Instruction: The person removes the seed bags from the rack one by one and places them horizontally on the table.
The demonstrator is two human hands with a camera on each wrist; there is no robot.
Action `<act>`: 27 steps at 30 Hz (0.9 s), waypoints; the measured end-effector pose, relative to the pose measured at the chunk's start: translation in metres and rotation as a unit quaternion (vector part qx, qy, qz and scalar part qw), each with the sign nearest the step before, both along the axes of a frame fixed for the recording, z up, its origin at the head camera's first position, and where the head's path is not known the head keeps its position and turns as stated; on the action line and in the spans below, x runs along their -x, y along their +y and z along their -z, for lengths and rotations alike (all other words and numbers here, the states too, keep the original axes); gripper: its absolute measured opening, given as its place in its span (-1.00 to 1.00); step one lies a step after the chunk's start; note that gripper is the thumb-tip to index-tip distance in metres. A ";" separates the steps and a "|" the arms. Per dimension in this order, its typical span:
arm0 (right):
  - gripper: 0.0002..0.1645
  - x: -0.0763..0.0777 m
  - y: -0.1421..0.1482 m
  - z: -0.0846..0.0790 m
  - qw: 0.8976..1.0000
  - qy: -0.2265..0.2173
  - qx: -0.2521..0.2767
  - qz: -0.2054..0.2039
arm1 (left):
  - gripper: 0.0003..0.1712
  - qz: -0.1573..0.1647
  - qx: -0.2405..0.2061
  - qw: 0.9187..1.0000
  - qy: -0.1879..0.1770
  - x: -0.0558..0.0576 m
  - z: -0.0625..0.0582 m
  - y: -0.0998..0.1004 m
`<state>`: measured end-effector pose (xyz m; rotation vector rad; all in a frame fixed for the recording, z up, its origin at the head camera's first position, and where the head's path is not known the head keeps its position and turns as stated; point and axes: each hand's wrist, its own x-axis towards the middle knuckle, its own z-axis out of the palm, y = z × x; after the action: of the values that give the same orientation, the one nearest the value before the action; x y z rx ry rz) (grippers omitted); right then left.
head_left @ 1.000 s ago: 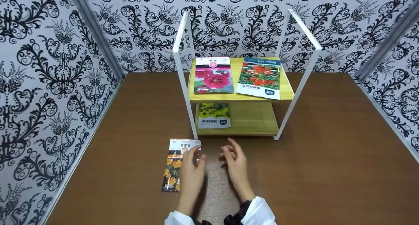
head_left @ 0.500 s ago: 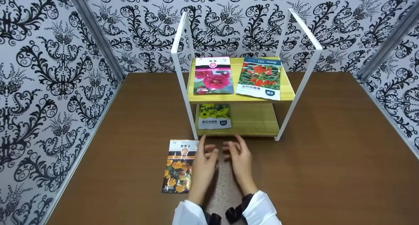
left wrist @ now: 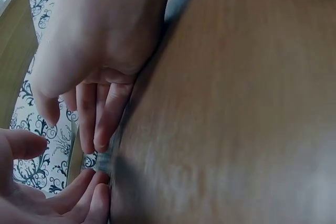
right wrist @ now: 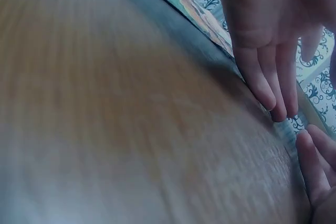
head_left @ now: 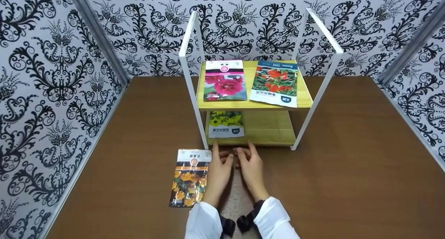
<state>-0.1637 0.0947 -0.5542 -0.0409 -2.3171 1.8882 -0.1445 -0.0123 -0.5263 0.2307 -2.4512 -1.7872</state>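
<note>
White sleeves [head_left: 205, 221] end at the left hand [head_left: 219, 171] and right hand [head_left: 251, 169], whose loosely bent fingers face each other and hold nothing, low over the table [head_left: 365, 169]. Immediately left of the left fingers, the orange-flower packet [head_left: 189, 183] lies flat on the table, its right edge partly behind that hand in the head view. It looks light, thin and bendable, with a glossy, probably slippery face; a pinch at its exposed left edge or a near corner would likely suit it. Large characters and a round emblem mark its white and dark top bands, too soft to read surely. Just beyond the fingertips is the lower shelf [head_left: 271, 126]; whether they touch it, I cannot tell. On it lies a yellow-flower packet [head_left: 226, 122], with characters and a dark badge on its pale band. Farther out and higher, the upper shelf [head_left: 304, 93] carries a pink-flower packet [head_left: 226, 84] and a red-flower packet [head_left: 274, 81], whose small print is unreadable.
</note>
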 end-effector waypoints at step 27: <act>-0.27 0.028 -0.003 -0.003 0.998 -0.044 0.000 -0.035 | -0.03 -0.014 -0.036 0.998 -0.048 0.031 0.002 -0.013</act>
<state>-0.1913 0.0914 -0.5513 -0.0462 -2.4055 1.9583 -0.1750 -0.0258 -0.5284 0.3622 -2.4360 -1.8973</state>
